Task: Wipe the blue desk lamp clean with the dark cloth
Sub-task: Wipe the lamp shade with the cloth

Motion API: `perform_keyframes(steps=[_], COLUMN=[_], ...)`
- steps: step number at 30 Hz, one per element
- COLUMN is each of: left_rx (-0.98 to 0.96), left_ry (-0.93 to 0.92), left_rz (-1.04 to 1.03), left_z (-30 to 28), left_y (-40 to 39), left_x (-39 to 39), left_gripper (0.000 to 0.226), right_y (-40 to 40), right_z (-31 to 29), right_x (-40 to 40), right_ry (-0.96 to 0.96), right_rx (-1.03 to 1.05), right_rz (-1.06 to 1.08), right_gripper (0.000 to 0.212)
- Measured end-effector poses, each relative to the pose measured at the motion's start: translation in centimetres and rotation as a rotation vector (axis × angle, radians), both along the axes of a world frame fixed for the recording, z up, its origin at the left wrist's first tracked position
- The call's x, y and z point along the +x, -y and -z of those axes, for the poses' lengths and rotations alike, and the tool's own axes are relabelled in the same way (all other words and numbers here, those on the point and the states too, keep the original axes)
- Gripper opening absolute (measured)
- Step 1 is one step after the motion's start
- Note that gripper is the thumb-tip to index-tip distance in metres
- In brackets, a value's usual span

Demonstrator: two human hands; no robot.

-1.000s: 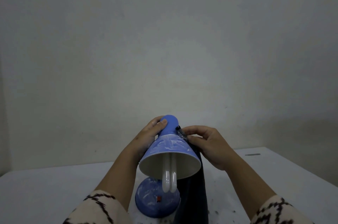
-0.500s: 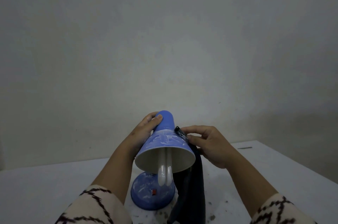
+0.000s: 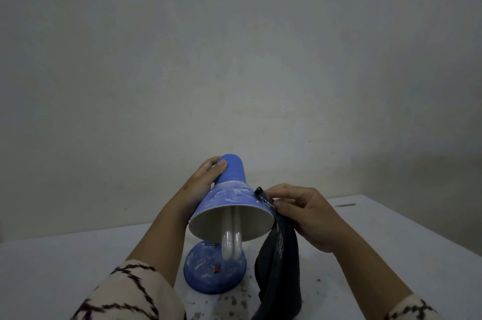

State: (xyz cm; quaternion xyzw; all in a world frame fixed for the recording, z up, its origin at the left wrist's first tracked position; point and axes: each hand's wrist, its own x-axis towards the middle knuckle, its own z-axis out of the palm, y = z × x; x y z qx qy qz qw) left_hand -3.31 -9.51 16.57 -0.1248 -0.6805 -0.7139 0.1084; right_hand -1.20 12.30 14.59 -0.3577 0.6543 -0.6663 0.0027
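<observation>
on smeared conical lamp shade [image 3: 229, 195]: right hand [image 3: 310, 218] pinches fuzzy dark cloth [image 3: 280, 265].

Dim, flat, greyish light throughout; corners of the wall [image 3: 234, 45] darken, a soft shadow lies right, wide-angle edges bend slightly

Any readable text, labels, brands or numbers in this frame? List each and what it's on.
None readable.
Lamp base: a small red patch, no lettering legible on it.
Dark cloth: pale marks along the edge by the right hand, too small and blurred to read.
Lamp shade: only white smears, no print.
</observation>
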Motion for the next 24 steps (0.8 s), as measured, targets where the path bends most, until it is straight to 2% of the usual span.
perform_keyframes(steps=[4,7,11,14,18,24], left_rx=[0.0,0.004,-0.005,0.015,0.033,0.007], left_ry=[0.001,-0.001,0.001,0.007,0.009,0.006], left_rz=[-0.008,-0.023,-0.017,-0.013,-0.01,-0.056], left_z=[0.1,0.1,0.2,0.3,0.3,0.1], left_y=[0.2,0.3,0.3,0.1,-0.1,0.1], left_x=[-0.2,-0.5,-0.7,-0.6,-0.6,-0.7], left_gripper=[0.024,0.021,0.02,0.022,0.019,0.017], right_y=[1.7,2.5,1.7,0.7,0.4,2.6], right_z=[-0.9,-0.9,-0.2,0.6,1.2,0.2], right_x=[-0.7,-0.9,-0.2,0.3,0.7,-0.3], right_ry=[0.016,0.024,-0.078,-0.082,-0.081,0.03], right_rx=[0.014,0.003,-0.022,-0.095,-0.144,-0.121], right_rz=[0.086,0.12,0.107,0.027,0.032,0.169], right_gripper=[0.031,0.031,0.035,0.037,0.026,0.037])
